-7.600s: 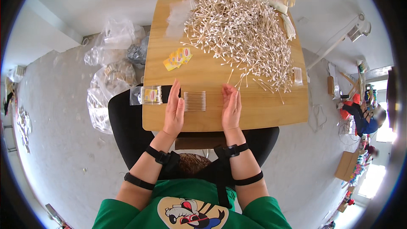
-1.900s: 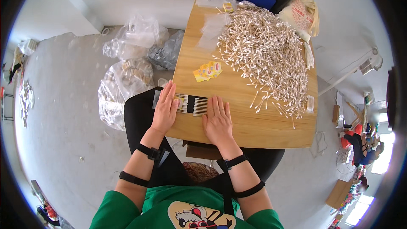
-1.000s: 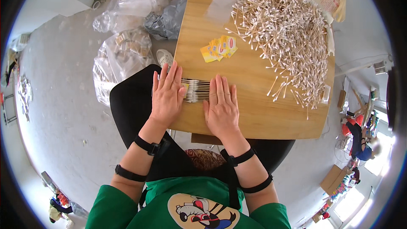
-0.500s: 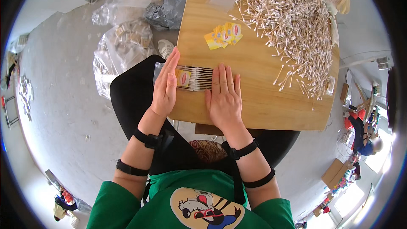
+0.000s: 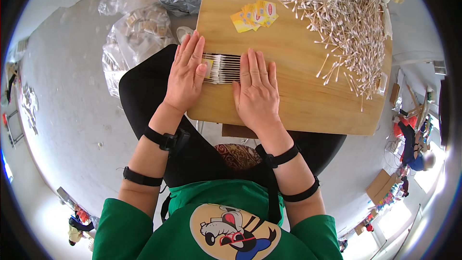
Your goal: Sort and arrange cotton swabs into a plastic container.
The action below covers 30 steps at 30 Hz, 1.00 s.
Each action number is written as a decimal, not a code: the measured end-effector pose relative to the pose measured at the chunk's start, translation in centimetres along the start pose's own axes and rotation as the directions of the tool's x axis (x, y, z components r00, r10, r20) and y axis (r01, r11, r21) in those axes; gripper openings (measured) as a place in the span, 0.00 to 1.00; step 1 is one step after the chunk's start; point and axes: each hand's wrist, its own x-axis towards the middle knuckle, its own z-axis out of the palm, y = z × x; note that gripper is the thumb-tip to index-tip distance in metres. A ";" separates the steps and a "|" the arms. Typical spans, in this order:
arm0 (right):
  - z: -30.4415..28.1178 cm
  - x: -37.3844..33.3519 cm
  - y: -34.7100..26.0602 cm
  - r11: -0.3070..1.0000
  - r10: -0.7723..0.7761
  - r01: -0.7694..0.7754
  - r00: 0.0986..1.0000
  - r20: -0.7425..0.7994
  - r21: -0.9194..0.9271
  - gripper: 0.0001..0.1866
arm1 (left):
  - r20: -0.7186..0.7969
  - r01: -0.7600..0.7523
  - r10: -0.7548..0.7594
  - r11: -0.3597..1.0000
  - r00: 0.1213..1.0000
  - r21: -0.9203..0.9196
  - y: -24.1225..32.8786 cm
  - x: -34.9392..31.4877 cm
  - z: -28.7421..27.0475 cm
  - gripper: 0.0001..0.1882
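A cartoon print is borne by the green cloth shirt (image 5: 130,226). The right ends of a row of thin white-tipped swabs (image 5: 226,69), lined up between the hands on the light wooden table (image 5: 298,106), are covered by the right hand (image 5: 258,86), its fingers straight and slightly parted. The left hand (image 5: 185,72) is laid flatter than half a second earlier, fingers slightly apart; a yellow label (image 5: 209,67) is now mostly hidden. Beyond, a red oval is seen on fanned yellow paper cards (image 5: 254,16).
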 end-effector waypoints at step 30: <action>1.9 0.7 -3.4 0.997 0.079 -0.078 0.992 -0.097 0.011 0.31 | -0.022 0.110 -0.363 0.338 0.932 -0.935 1.3 1.0 -1.0 0.37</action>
